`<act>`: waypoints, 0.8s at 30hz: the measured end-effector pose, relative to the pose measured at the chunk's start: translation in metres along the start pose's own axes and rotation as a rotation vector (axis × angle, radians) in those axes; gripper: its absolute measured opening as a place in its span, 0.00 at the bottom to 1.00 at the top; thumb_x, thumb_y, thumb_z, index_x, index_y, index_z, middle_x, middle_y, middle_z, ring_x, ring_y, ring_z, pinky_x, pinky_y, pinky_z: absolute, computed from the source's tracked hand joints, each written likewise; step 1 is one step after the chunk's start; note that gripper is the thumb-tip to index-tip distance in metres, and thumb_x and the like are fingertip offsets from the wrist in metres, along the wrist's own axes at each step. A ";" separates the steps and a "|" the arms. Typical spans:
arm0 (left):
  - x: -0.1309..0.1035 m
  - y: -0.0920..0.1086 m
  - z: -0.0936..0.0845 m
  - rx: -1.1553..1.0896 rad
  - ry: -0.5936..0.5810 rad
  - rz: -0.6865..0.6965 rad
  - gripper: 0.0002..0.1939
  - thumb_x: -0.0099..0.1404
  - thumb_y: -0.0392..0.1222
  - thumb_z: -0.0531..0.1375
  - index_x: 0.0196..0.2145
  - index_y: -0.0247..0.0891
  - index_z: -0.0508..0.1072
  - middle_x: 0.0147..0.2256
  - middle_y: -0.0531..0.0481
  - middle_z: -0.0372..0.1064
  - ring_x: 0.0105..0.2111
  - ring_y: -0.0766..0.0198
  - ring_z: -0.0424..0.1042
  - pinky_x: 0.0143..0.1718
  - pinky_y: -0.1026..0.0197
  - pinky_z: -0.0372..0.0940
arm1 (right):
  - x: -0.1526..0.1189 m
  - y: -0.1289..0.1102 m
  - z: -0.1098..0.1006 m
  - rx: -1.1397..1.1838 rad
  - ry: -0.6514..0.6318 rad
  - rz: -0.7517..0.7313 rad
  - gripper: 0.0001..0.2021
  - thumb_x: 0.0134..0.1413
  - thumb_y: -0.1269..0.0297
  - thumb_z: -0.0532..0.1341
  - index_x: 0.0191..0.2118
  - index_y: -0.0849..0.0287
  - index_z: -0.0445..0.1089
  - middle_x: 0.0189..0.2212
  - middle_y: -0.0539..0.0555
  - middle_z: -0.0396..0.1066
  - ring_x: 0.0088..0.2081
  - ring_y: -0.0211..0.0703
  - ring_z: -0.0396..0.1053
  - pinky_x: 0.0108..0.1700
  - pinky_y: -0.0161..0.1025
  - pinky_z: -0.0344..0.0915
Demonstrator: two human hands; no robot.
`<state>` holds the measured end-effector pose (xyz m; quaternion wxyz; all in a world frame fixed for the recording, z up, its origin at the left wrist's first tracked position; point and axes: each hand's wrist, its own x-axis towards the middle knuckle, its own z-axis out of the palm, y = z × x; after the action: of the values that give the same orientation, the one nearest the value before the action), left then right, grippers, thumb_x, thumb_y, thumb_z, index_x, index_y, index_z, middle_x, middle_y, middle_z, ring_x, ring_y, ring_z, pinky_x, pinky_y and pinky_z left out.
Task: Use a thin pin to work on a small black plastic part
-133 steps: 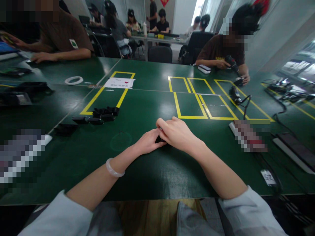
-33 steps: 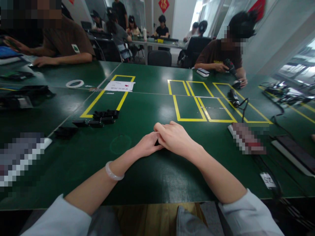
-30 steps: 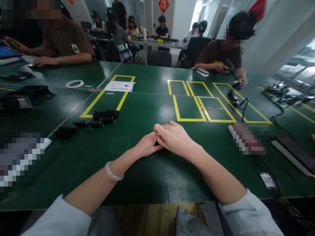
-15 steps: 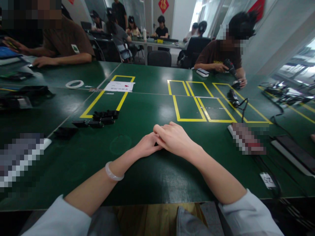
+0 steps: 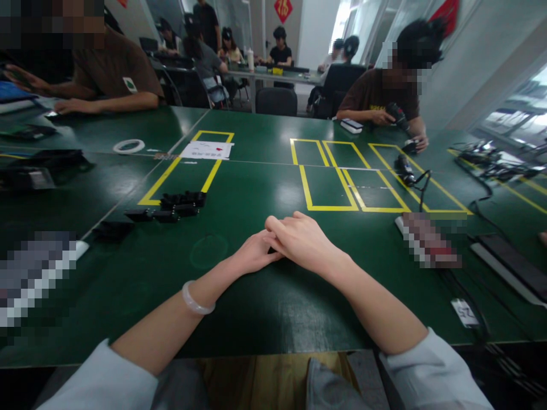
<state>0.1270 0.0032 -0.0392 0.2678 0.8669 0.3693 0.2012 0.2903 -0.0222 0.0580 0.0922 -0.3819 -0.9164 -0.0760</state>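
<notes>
My left hand (image 5: 254,254) and my right hand (image 5: 305,239) rest together on the green table (image 5: 256,193), near its front middle. The right hand's fingers lie over the left hand's fingertips. Between them sits a small black part (image 5: 270,250), of which only a sliver shows; both hands close on it. A pale bracelet (image 5: 194,299) circles my left wrist. To the left, a pile of similar black parts (image 5: 183,200) lies at the near end of a yellow-taped rectangle.
Yellow-taped boxes (image 5: 329,188) mark the table ahead. A white tape ring (image 5: 129,146) and a paper sheet (image 5: 207,150) lie far left. An electric screwdriver (image 5: 405,169) with cable lies at right. Co-workers sit at the far left (image 5: 111,68) and far right (image 5: 380,91).
My hands have closed tighter over the black part, which showed more 4.4 s ago. In the last second they have barely moved.
</notes>
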 end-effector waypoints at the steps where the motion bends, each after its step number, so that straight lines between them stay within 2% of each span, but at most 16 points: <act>1: 0.000 0.000 0.000 0.007 -0.007 -0.005 0.13 0.64 0.46 0.58 0.42 0.36 0.73 0.46 0.43 0.71 0.47 0.51 0.70 0.47 0.53 0.66 | 0.000 0.000 0.000 -0.008 0.000 -0.003 0.08 0.65 0.62 0.49 0.40 0.59 0.62 0.28 0.52 0.73 0.30 0.40 0.68 0.36 0.38 0.48; 6: 0.001 0.002 0.000 0.013 0.018 -0.007 0.14 0.64 0.44 0.58 0.45 0.36 0.71 0.47 0.43 0.71 0.48 0.50 0.70 0.48 0.51 0.66 | 0.000 -0.001 -0.003 0.007 -0.019 0.012 0.06 0.62 0.69 0.49 0.40 0.60 0.62 0.29 0.52 0.73 0.30 0.39 0.68 0.35 0.38 0.48; 10: 0.001 0.004 -0.001 -0.013 0.022 0.004 0.15 0.64 0.45 0.58 0.47 0.36 0.71 0.48 0.43 0.70 0.50 0.50 0.69 0.49 0.52 0.66 | 0.000 -0.002 -0.003 0.031 0.002 0.014 0.06 0.62 0.67 0.50 0.42 0.60 0.62 0.32 0.51 0.73 0.32 0.39 0.69 0.36 0.38 0.49; 14: 0.000 0.002 -0.001 -0.004 -0.009 -0.020 0.13 0.64 0.46 0.58 0.41 0.36 0.73 0.45 0.43 0.72 0.46 0.50 0.71 0.47 0.52 0.67 | 0.001 -0.001 0.002 -0.019 0.008 0.004 0.09 0.65 0.62 0.48 0.38 0.59 0.62 0.28 0.51 0.73 0.29 0.40 0.68 0.36 0.39 0.48; 20: 0.001 0.002 0.000 0.017 0.013 0.004 0.15 0.64 0.44 0.58 0.47 0.35 0.70 0.48 0.41 0.70 0.49 0.49 0.69 0.49 0.51 0.65 | 0.001 -0.003 -0.003 0.012 -0.011 0.028 0.06 0.62 0.69 0.50 0.41 0.60 0.62 0.31 0.51 0.74 0.31 0.39 0.68 0.35 0.38 0.48; 24: 0.001 0.003 -0.001 -0.009 0.024 -0.016 0.15 0.64 0.45 0.58 0.46 0.35 0.71 0.48 0.42 0.70 0.48 0.51 0.70 0.48 0.53 0.66 | 0.000 -0.003 -0.002 0.008 0.013 0.026 0.08 0.64 0.62 0.49 0.40 0.59 0.62 0.31 0.51 0.74 0.31 0.40 0.69 0.36 0.38 0.48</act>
<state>0.1285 0.0024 -0.0368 0.2687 0.8602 0.3785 0.2112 0.2882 -0.0245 0.0594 0.1009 -0.3930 -0.9110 -0.0737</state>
